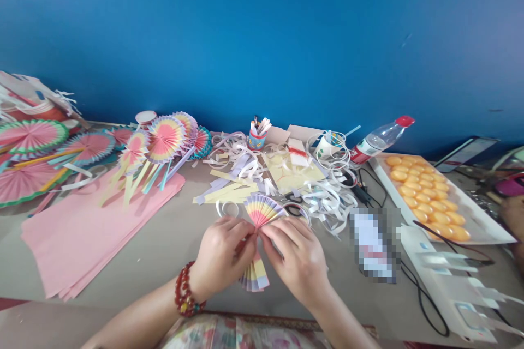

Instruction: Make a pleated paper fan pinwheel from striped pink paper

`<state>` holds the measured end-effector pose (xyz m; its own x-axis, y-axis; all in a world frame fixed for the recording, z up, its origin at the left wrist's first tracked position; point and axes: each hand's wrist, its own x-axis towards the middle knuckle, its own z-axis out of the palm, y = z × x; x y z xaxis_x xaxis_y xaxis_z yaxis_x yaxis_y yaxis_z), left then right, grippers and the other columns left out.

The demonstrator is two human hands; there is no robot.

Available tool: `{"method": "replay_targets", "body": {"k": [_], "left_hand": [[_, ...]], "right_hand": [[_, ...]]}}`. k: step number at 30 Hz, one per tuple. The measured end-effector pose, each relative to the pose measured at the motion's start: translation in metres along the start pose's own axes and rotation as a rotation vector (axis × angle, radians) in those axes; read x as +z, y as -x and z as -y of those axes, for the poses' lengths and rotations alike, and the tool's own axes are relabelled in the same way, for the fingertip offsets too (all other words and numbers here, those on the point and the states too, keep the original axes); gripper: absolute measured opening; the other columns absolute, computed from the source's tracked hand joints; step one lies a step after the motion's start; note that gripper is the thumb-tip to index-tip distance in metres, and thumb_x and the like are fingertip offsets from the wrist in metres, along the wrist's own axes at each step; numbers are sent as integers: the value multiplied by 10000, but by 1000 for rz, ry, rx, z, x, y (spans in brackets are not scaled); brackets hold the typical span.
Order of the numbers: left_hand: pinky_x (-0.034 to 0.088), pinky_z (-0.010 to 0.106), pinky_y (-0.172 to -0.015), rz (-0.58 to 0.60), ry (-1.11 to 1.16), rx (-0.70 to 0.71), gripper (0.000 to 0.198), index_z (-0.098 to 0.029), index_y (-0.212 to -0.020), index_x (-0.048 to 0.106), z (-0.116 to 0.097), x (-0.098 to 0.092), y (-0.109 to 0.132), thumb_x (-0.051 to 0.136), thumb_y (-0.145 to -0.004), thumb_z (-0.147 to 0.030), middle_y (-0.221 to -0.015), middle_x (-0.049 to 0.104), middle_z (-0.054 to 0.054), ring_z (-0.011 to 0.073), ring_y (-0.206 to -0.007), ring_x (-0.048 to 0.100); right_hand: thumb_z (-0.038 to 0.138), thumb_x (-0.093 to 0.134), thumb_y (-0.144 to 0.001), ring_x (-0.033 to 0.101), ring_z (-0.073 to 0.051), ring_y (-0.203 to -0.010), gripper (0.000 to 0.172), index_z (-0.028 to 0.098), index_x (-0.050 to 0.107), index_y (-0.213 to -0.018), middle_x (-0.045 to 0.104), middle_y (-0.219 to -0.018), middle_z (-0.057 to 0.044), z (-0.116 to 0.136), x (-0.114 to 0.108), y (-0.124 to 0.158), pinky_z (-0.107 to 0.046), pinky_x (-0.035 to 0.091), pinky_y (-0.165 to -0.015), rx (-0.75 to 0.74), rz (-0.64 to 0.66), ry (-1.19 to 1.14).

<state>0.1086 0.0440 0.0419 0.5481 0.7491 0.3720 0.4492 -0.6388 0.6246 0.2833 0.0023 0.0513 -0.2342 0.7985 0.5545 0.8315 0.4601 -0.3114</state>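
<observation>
Between my two hands is a pleated paper fan (262, 210) in pink, yellow and lilac. My left hand (224, 253), with a red bead bracelet on its wrist, pinches the fan at its middle. From the other side my right hand (295, 256) pinches the same middle, its fingertips meeting those of the left. One half of the fan spreads out above the fingers, and the other half hangs below toward the table edge. Just behind the hands lie a roll of white tape (227, 209) and the dark handles of scissors (293, 208), partly covered.
Finished paper rosettes (167, 139) and pink paper sheets (98, 229) lie at left. Curled paper strips (327, 196) heap behind my hands, near a pen cup (256, 139). On the right are a leaning bottle (379, 142), a tray of yellow-orange oval pieces (426, 191) and a power strip (446, 283) with cables.
</observation>
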Motion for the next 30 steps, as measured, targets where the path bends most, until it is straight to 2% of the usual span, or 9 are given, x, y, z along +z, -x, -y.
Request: {"method": "replay_targets", "body": {"k": [8, 19, 26, 30], "left_hand": [[419, 303, -657, 19, -28, 30, 138, -187, -824, 568, -2, -1, -1, 460, -904, -154, -699, 621, 20, 171, -636, 547], [411, 287, -652, 18, 22, -15, 144, -195, -802, 568, -2, -1, -1, 471, -905, -167, -690, 610, 16, 165, -633, 546], [426, 251, -676, 73, 299, -154, 90, -193, -864, 580, -1, -3, -2, 503, -900, -163, -786, 624, 10, 149, -727, 574], [441, 255, -749, 127, 470, -201, 130, -182, -940, 619, -1, -5, -1, 494, -937, -218, -859, 639, 20, 152, -805, 583]], "right_hand": [[116, 579, -902, 605, -190, -774, 90, 178, 642, -919, 678, -798, -40, 3, -1, -1, -331, 435, -776, 0, -12, 32], [103, 580, -888, 622, -188, -776, 100, 179, 642, -909, 675, -792, -38, 2, -4, -1, -333, 454, -773, -2, -21, 22], [165, 559, -931, 611, -203, -820, 118, 190, 649, -1002, 689, -882, -63, 0, -8, -2, -360, 477, -788, 50, 14, -75], [141, 565, -923, 608, -206, -832, 144, 190, 650, -1029, 687, -903, -66, -1, -10, 0, -366, 472, -788, 60, 18, -125]]}}
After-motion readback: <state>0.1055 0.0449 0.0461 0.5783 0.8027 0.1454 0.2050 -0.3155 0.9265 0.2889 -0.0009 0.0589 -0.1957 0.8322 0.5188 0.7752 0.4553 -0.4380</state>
